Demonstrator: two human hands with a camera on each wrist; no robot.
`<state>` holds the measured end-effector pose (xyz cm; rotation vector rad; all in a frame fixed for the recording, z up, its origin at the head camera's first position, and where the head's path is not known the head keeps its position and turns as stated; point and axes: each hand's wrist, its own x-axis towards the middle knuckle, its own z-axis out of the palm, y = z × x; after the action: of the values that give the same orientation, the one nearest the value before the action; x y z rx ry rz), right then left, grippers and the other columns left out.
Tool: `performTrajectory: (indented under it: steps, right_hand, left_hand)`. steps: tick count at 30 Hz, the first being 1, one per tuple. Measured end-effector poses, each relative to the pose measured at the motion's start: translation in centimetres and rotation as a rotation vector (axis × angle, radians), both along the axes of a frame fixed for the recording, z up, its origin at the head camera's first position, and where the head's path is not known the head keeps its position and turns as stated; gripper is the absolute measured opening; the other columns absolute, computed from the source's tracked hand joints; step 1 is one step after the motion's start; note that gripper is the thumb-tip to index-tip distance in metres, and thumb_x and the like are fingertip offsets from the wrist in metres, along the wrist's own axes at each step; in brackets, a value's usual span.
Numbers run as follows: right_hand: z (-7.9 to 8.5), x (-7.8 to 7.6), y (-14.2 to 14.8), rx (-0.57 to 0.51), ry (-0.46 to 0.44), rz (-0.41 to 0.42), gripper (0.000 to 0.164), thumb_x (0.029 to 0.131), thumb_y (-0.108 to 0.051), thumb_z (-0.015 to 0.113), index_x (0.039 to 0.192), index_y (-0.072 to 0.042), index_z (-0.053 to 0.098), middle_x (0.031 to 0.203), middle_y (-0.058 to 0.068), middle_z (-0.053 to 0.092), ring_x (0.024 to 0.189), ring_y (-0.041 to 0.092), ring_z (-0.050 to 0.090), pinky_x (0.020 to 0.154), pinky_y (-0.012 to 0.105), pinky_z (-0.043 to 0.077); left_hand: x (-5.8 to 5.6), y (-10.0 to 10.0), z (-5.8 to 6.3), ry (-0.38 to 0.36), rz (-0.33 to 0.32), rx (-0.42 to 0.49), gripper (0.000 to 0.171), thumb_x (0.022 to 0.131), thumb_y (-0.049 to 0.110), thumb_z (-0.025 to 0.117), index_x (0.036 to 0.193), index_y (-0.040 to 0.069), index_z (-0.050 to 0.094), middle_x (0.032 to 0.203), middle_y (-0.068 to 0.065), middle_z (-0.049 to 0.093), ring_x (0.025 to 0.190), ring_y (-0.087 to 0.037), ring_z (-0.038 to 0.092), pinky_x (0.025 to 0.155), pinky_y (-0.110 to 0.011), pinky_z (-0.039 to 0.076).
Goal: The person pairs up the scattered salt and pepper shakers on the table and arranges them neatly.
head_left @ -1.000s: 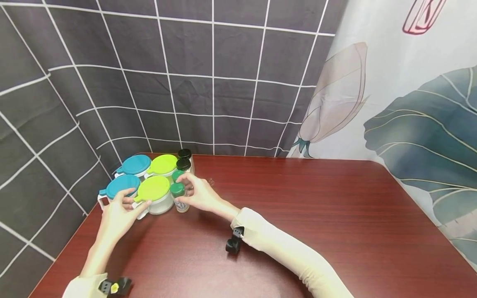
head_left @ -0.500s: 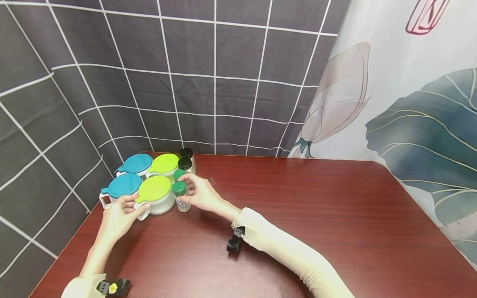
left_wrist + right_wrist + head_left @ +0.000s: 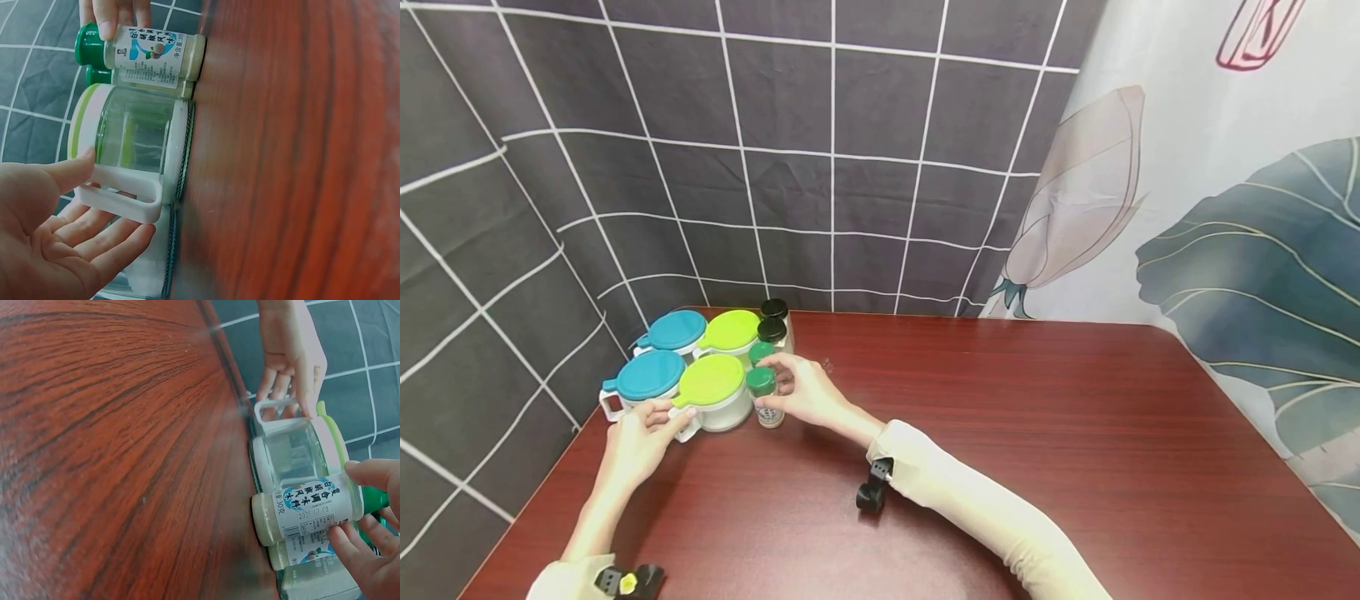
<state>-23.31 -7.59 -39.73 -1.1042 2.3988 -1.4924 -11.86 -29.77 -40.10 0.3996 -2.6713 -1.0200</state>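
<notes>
A seasoning jar (image 3: 724,412) with a lime-green lid and white handle stands front right in a block of lidded jars. My left hand (image 3: 638,442) pinches its handle (image 3: 122,199), thumb on the near side, fingers reaching behind. Beside that jar stands a small seasoning bottle (image 3: 309,509) with a green cap and a printed label. My right hand (image 3: 805,390) holds this bottle near its cap, thumb on one side and fingertips on the other. A second green-capped bottle (image 3: 150,77) stands right behind it, partly hidden.
Two blue-lidded jars (image 3: 650,374) stand at the left, and another lime-lidded jar (image 3: 730,330) behind the front one. Two black-capped bottles (image 3: 772,328) continue the bottle row toward the back. The dark tile-patterned curtain (image 3: 782,192) borders the red-brown table (image 3: 970,400).
My left hand has lowered from over the jar lids to the front lime-lidded jar's handle. My right hand stays at the green-capped bottle, almost unmoved.
</notes>
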Motion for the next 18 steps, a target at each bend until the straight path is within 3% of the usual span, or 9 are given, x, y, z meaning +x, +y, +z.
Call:
performTrajectory:
  steps: [3, 9, 18]
  right_hand:
    - [-0.1, 0.0, 0.0, 0.0, -0.002, -0.002, 0.049, 0.078, -0.009, 0.078, 0.124, -0.006, 0.059, 0.112, 0.01, 0.068, 0.095, 0.021, 0.069, 0.077, 0.013, 0.052]
    - [-0.2, 0.12, 0.09, 0.004, -0.004, -0.018, 0.049, 0.079, -0.011, 0.078, 0.123, -0.007, 0.059, 0.113, 0.01, 0.068, 0.095, 0.02, 0.069, 0.078, 0.014, 0.052]
    - [-0.09, 0.11, 0.19, 0.008, 0.01, -0.012, 0.049, 0.079, -0.012, 0.078, 0.124, -0.009, 0.059, 0.116, 0.009, 0.067, 0.096, 0.015, 0.068, 0.079, 0.013, 0.052]
  left_hand:
    - [0.09, 0.08, 0.05, -0.012, 0.009, -0.002, 0.051, 0.09, 0.034, 0.066, 0.116, -0.008, 0.058, 0.109, -0.03, 0.066, 0.102, -0.041, 0.066, 0.065, -0.013, 0.044]
    - [0.16, 0.38, 0.11, -0.047, 0.013, -0.004, 0.045, 0.092, 0.034, 0.062, 0.11, -0.007, 0.058, 0.111, -0.03, 0.066, 0.105, -0.043, 0.064, 0.074, -0.033, 0.05]
    - [0.23, 0.65, 0.11, -0.049, 0.043, 0.01, 0.038, 0.094, 0.033, 0.059, 0.105, -0.003, 0.059, 0.113, -0.03, 0.065, 0.108, -0.043, 0.06, 0.078, -0.04, 0.045]
